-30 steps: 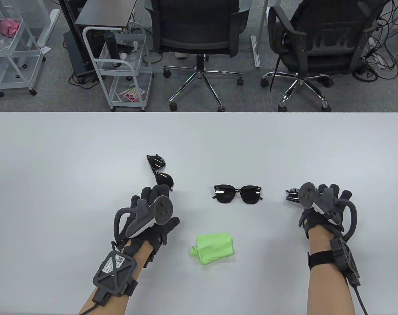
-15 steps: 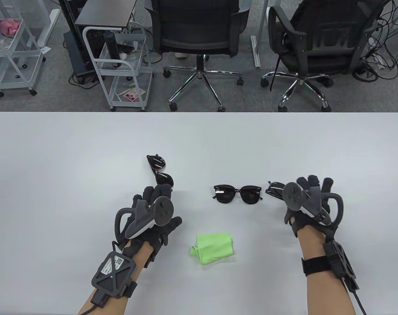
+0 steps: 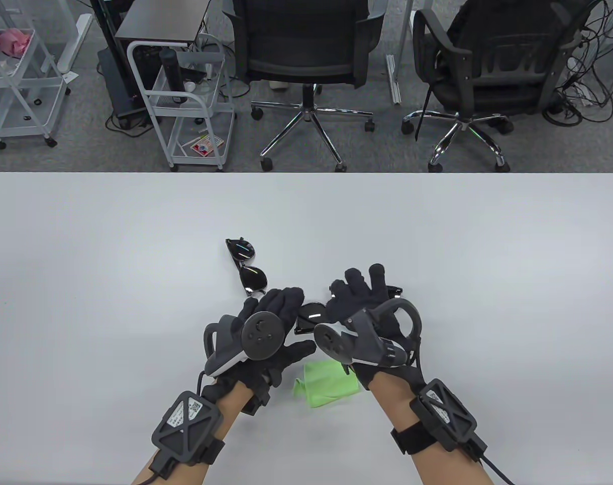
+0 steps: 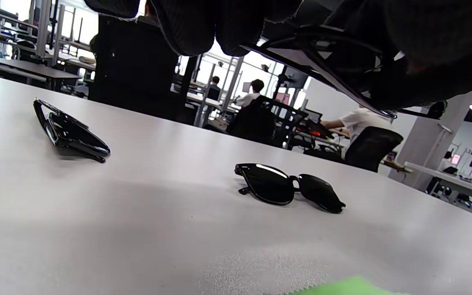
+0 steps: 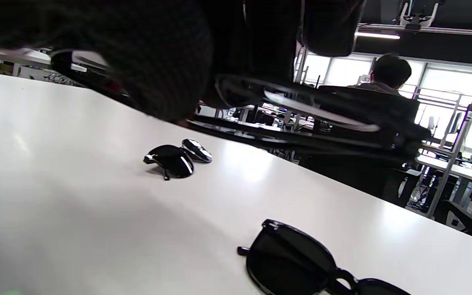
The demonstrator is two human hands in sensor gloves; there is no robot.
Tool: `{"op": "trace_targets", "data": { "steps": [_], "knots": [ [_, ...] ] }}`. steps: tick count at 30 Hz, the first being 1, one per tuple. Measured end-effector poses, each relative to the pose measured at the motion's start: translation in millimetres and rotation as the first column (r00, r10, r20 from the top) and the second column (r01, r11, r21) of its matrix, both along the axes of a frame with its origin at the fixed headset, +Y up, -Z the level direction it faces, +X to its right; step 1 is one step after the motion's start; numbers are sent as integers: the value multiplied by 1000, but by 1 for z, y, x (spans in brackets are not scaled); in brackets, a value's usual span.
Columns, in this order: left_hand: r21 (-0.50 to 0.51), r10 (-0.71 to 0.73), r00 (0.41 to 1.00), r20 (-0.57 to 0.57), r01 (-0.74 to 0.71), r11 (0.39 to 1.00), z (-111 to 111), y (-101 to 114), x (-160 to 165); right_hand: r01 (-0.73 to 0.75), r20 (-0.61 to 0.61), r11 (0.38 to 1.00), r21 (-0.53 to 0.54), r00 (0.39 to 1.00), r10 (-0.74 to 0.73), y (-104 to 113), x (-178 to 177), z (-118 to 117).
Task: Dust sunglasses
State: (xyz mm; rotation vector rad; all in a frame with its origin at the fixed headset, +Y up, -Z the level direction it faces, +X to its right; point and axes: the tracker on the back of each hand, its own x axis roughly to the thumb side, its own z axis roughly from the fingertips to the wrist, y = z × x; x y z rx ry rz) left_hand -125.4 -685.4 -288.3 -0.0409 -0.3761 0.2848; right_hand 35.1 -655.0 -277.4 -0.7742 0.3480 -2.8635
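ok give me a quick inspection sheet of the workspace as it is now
surface: white table, bare where visible
job's things: held sunglasses up between both hands; round sunglasses and square sunglasses lying on the table; green cloth crumpled near the front edge, untouched
clutter: nothing seen
hands: left hand and right hand both grip the held sunglasses
cables: cable from the right wrist, floor cables far right
surroundings: two office chairs, white carts

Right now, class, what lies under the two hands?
Under the right hand, square sunglasses lie on the table; the green cloth lies partly under both hands. The left hand hides the table beneath.
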Motion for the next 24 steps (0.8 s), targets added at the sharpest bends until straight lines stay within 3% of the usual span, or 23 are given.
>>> {"op": "trace_targets", "data": {
  "steps": [6,12,18,22,24],
  "knots": [
    [-47,-78,996,34,79,996,-3,-7,8,-105,-70,991,78,991,111,-13,-12,15],
    [-70,-145,989,42,148,987,-5,-7,12,-108,-114,988,115,986,121,-16,-17,23],
    [-87,-101,994,-40,98,991,-10,-7,4,21,-119,991,131,993,-6,-6,-4,23],
    [-178,85,985,-148,-111,978,-19,-12,-16,207,-84,955,212,978,-193,14,24,24],
    [-255,247,946,-212,-298,920,-22,-18,-27,321,-47,927,195,947,-318,19,40,20]
  ]
}}
